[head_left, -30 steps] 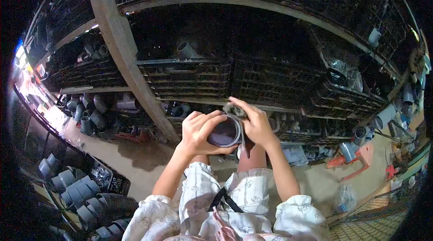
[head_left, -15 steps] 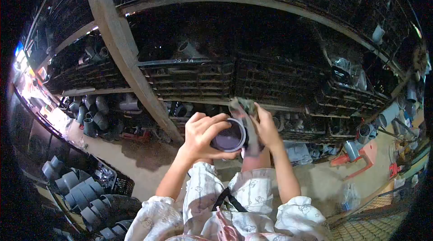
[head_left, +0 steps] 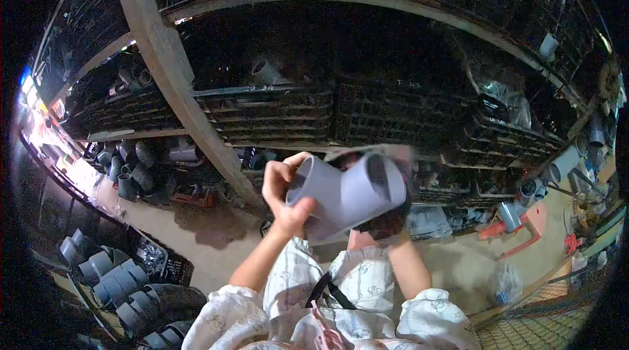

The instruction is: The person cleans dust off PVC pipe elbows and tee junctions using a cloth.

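Observation:
My left hand (head_left: 283,194) grips the left end of a large grey plastic pipe fitting (head_left: 347,194), held up in front of me and blurred by motion. Two of its round openings face up and to the right. My right hand (head_left: 395,244) is almost wholly hidden behind the fitting's lower right side, so only the wrist and forearm show. A dark rag (head_left: 388,223) pokes out just under the fitting by that wrist. I cannot see whether the right hand holds the rag or the fitting.
Black plastic crates (head_left: 275,114) fill wooden shelves ahead, behind a slanted concrete post (head_left: 171,81). Several grey pipe fittings (head_left: 108,278) sit in bins at lower left and more (head_left: 134,166) lie under the shelf. A red stool (head_left: 517,222) stands at right.
The fitting has swung from showing its dark round mouth to showing its grey side and two openings. The right hand, wiping its rim with the rag before, has dropped behind it.

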A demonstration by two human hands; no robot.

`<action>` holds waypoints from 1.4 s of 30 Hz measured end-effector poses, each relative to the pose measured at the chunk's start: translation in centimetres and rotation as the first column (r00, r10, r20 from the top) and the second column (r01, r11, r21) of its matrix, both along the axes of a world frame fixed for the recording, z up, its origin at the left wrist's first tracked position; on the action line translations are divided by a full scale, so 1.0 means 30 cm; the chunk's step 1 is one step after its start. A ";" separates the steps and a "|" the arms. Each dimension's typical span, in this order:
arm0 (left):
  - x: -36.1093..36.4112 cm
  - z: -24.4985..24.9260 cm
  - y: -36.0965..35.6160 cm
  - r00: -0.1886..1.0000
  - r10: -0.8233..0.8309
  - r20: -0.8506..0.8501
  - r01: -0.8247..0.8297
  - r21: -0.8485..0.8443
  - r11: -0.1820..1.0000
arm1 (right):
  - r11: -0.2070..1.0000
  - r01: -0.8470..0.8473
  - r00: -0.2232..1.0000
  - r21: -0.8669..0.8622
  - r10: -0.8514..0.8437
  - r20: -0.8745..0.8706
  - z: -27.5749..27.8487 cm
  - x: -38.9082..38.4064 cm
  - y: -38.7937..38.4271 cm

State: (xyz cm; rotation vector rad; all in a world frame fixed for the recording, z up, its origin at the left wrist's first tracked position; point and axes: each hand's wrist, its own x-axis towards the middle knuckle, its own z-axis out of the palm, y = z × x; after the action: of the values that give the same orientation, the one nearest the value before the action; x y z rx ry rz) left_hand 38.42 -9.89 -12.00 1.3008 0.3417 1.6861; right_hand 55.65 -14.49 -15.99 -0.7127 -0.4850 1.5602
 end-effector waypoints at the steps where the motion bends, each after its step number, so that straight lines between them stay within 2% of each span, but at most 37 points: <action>1: 0.008 -0.024 -0.012 0.999 -0.034 0.015 0.035 -0.111 0.993 | 0.998 0.057 0.998 0.031 -0.058 0.033 -0.014 -0.019 0.012; 2: 0.027 -0.033 -0.027 0.997 0.049 -0.051 -0.059 -0.202 0.978 | 0.993 0.097 0.991 0.064 -0.102 0.082 -0.018 -0.036 0.029; 4: 0.035 -0.059 -0.039 0.999 0.049 -0.012 -0.050 -0.294 0.954 | 0.976 0.172 0.959 0.133 -0.197 0.203 -0.028 -0.072 0.043; 6: 0.032 -0.105 -0.012 0.997 0.020 0.080 0.027 -0.542 0.840 | 0.946 0.262 0.893 0.190 -0.312 0.325 -0.056 -0.115 0.040; 8: 0.042 0.018 -0.026 0.952 -0.014 0.306 0.223 -0.663 0.714 | 0.905 0.346 0.810 0.247 -0.422 0.407 -0.073 -0.158 0.030; 9: 0.045 0.024 -0.014 0.949 -0.008 0.315 0.233 -0.686 0.689 | 0.883 0.374 0.783 0.282 -0.464 0.414 -0.062 -0.176 0.026; 10: 0.043 0.024 -0.004 0.946 -0.002 0.323 0.243 -0.709 0.662 | 0.858 0.399 0.764 0.323 -0.506 0.400 -0.042 -0.185 0.028; 11: 0.040 0.022 -0.003 0.968 -0.042 0.249 0.215 -0.726 0.653 | 0.831 0.418 0.759 0.367 -0.542 0.360 0.020 -0.188 0.016; 12: 0.032 -0.066 0.027 0.960 -0.144 0.241 0.275 -0.708 0.650 | 0.801 0.436 0.754 0.411 -0.574 0.319 0.083 -0.190 0.006; 13: 0.034 -0.066 0.006 0.951 -0.188 0.246 0.309 -0.721 0.620 | 0.769 0.451 0.748 0.453 -0.603 0.277 0.146 -0.192 -0.005; 14: 0.045 -0.056 -0.014 0.940 -0.232 0.250 0.341 -0.736 0.585 | 0.711 0.495 0.771 0.500 -0.625 0.125 0.185 -0.180 -0.002; 17: 0.057 -0.028 -0.025 0.905 -0.268 0.330 0.425 -0.717 0.552 | 0.808 0.194 0.794 0.557 -0.463 0.394 0.173 -0.113 0.009; 20: 0.074 0.019 -0.024 0.865 -0.255 0.433 0.501 -0.709 0.496 | 0.870 0.216 0.740 0.443 -0.442 0.507 0.081 -0.148 -0.007; 22: 0.068 -0.017 0.013 0.766 -0.308 0.564 0.641 -0.628 0.442 | 0.873 0.272 0.693 0.404 -0.469 0.548 0.024 -0.190 -0.025; 24: 0.067 -0.024 0.002 0.786 -0.315 0.533 0.618 -0.649 0.444 | 0.862 0.303 0.709 0.407 -0.489 0.508 0.014 -0.193 -0.028; 27: 0.055 -0.034 -0.025 0.845 -0.344 0.408 0.528 -0.732 0.430 | 0.820 0.317 0.832 0.476 -0.481 0.275 0.144 -0.192 -0.021; 29: 0.056 -0.028 -0.048 0.884 -0.364 0.293 0.439 -0.787 0.433 | 0.827 0.265 0.925 0.497 -0.363 0.112 0.204 -0.188 0.014; 31: 0.048 -0.003 -0.066 0.904 -0.385 0.187 0.383 -0.755 0.532 | 0.864 0.186 0.970 0.468 -0.239 0.055 0.159 -0.173 0.042; 32: 0.048 0.013 -0.070 0.910 -0.394 0.133 0.359 -0.730 0.582 | 0.889 0.108 0.927 0.446 -0.252 0.278 0.005 -0.116 0.040; 33: 0.063 0.032 -0.073 0.925 -0.315 0.212 0.370 -0.687 0.626 | 0.909 0.029 0.836 0.415 -0.250 0.488 -0.149 -0.060 0.038; 34: 0.051 0.051 -0.059 0.929 -0.300 0.217 0.364 -0.691 0.624 | 0.879 0.089 0.698 0.468 -0.390 0.600 -0.221 -0.039 0.033; 36: 0.033 0.070 -0.033 0.906 -0.317 0.280 0.421 -0.674 0.607 | 0.806 0.215 0.294 0.551 -0.591 0.751 -0.364 0.000 0.022; 37: 0.027 0.043 -0.016 0.904 -0.320 0.285 0.425 -0.692 0.584 | 0.855 0.312 0.659 0.415 -0.509 0.553 -0.332 -0.013 0.019; 38: 0.030 0.037 -0.014 0.925 -0.301 0.234 0.374 -0.709 0.598 | 0.908 0.336 0.895 0.250 -0.391 0.216 -0.281 -0.035 0.008; 39: 0.033 0.033 -0.019 0.943 -0.283 0.178 0.319 -0.725 0.610 | 0.956 0.281 0.946 0.088 -0.261 -0.192 -0.216 -0.062 -0.020; 40: 0.035 0.029 -0.028 0.957 -0.265 0.121 0.265 -0.741 0.617 | 0.957 0.211 0.967 0.201 -0.174 -0.189 -0.185 -0.057 -0.022; 41: 0.030 0.050 -0.049 0.940 -0.317 0.126 0.298 -0.756 0.583 | 0.940 0.139 0.981 0.310 -0.087 -0.176 -0.154 -0.052 -0.023; 42: 0.029 -0.011 -0.025 0.908 -0.405 0.106 0.348 -0.730 0.589 | 0.924 0.096 0.989 0.370 -0.130 0.069 -0.132 -0.035 0.049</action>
State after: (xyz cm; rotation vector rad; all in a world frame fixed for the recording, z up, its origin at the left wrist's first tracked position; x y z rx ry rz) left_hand 39.30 -10.63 -12.34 0.7315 0.6611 0.9494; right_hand 54.60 -13.00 -19.95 -0.5144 -0.7679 1.2840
